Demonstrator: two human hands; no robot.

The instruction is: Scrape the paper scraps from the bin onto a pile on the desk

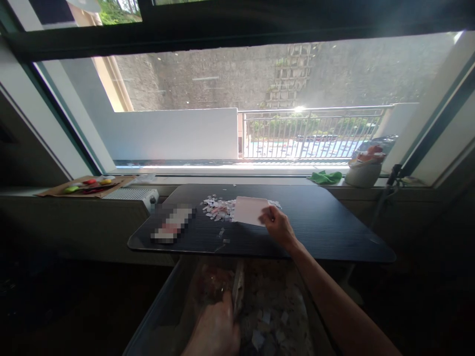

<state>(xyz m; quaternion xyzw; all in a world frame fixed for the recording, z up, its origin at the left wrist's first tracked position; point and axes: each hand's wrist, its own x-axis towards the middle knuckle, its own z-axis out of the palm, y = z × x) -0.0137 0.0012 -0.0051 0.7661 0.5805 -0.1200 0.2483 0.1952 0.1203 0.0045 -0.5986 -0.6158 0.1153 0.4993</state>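
Observation:
My right hand (277, 225) reaches over the dark table and pinches a pale pinkish card (249, 210) by its right edge. The card hides part of a pile of torn paper scraps (218, 207) on the table. Lower down, in front of the table edge, my left hand (218, 324) is closed against a narrow light strip (238, 289); motion blur and shadow keep me from telling what the strip is. Beneath that hand lies a large, dim container-like space with paper scraps (265, 316) in its right part and something reddish (215, 282) in its left part.
A pixelated flat item (172, 225) lies at the left of the dark table (326, 222). On the sill are a green cloth (325, 177) and a filled pale pot (363, 173). Coloured items rest on a brown board (87, 185) at left, beside a radiator (131, 194). A window stands behind.

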